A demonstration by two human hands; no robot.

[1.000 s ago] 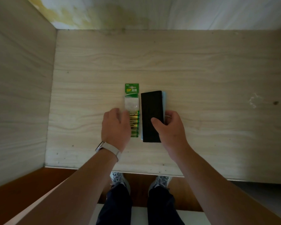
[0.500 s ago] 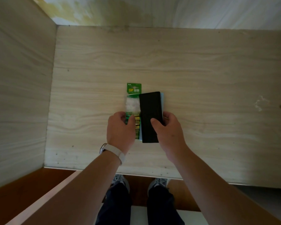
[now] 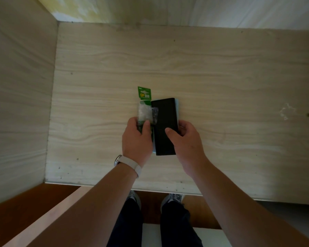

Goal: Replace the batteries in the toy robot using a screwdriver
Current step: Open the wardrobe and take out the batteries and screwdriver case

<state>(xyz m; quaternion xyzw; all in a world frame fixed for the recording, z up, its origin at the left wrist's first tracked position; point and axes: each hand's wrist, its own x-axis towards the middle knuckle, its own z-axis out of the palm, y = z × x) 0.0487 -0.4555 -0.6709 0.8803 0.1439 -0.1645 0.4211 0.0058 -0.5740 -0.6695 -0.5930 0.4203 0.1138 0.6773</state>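
So, left hand [image 3: 136, 139] pinching the green card-backed battery blister pack [image 3: 144, 104], right hand [image 3: 183, 139] gripping the flat black rectangular case [image 3: 165, 125] beside it, both touching, over the pale wooden tabletop [image 3: 221, 77].

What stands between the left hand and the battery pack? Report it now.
Nothing visible. The left hand grips the battery pack at its near end. The black case, held by the right hand, lies along the pack's right side, not between them.
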